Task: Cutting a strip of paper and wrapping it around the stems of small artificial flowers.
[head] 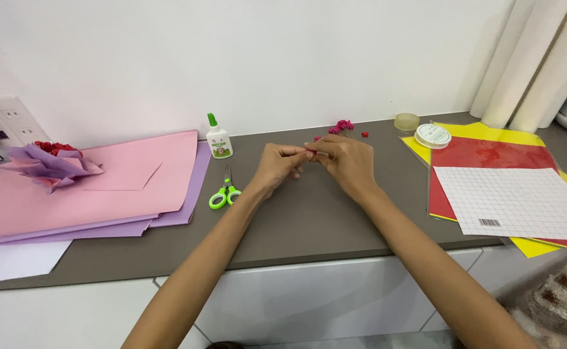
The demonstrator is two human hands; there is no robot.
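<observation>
My left hand [275, 165] and my right hand [346, 161] meet over the middle of the grey-brown counter [309, 220]. Their fingertips pinch a tiny red paper piece [310, 150] between them; most of it is hidden by the fingers. Just behind my right hand lies a small cluster of dark pink paper flowers [343, 126] with a few red bits beside it. Green-handled scissors [224, 191] lie left of my left hand, and a white glue bottle with a green cap [218, 138] stands behind them.
Pink and lilac paper sheets [89, 187] cover the left side, with a lilac-wrapped paper bouquet [51, 163] on top. At the right lie yellow and red sheets [490, 155], a white gridded sheet [522, 203], a wire spool [432, 136] and a small clear cup [406, 121]. White rolls [529, 58] lean at the back right.
</observation>
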